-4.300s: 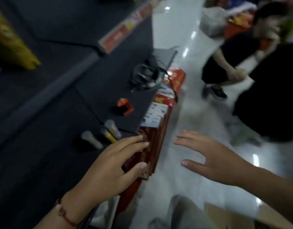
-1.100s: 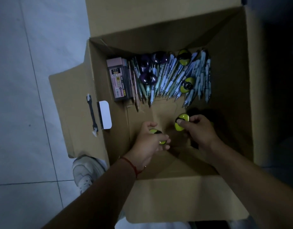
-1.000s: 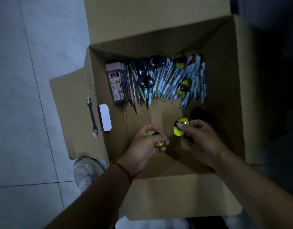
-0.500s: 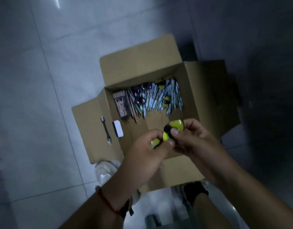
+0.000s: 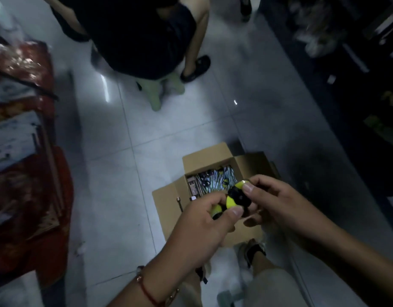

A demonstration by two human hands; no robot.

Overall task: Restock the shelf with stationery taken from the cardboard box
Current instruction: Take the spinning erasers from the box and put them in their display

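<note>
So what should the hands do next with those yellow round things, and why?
Probably carry them left toward the shelf. Each hand, left hand and right hand, already grips a yellow-and-black item, lifted clear above the cardboard box.

No legible text anywhere. Pale printed cards on the red shelf edge at left carry marks, too blurred to read. Small grey-pink packet inside the open brown cardboard box has a label w/ dark print, too small to make out. White sticker on the box flap: nothing readable. Round yellow-and-black items: no lettering visible.
</note>
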